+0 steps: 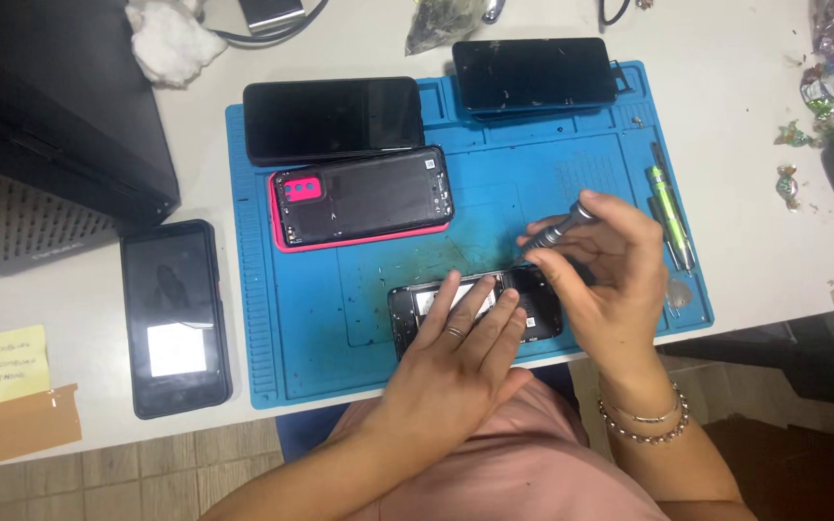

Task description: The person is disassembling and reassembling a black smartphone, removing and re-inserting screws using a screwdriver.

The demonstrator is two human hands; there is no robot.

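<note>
Blue repair mat (369, 328) bore the opened phone (480, 307) at its near edge, left hand (460, 357) pressed flat on it, right hand (610, 280) gripping a screwdriver (560, 230) at its right end: unscrewing, needing a steady upright tip.

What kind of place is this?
Probably a phone repair bench: several phones lie around a blue work mat, and the right hand works a small screwdriver on an opened phone.

Five phones (359, 198), two hands (456, 362), one blue mat (533, 183), one screwdriver (557, 232), one yellow note (2, 367)
</note>
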